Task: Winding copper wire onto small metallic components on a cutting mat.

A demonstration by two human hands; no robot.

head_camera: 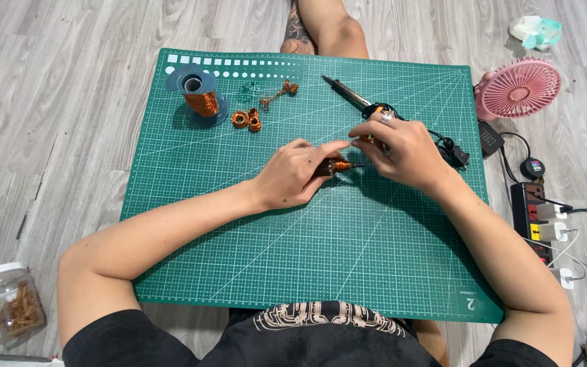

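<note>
- left hand (293, 175) rests on the green cutting mat (307, 258), fingers curled, pinching a small copper-wound coil (340, 165) at mid-mat.
- right hand (402, 151) meets it, fingertips pinched at the coil's end.
- soldering iron (348, 93) lies just behind the right hand.
- copper wire spool (200, 98) and finished coils (247, 120) sit near the far left corner.

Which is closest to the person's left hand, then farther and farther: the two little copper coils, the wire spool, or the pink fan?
From the left hand, in the head view:
1. Two little copper coils, just above it on the mat.
2. Wire spool, farther up-left near the mat's top corner.
3. Pink fan, far right, off the mat.
</note>
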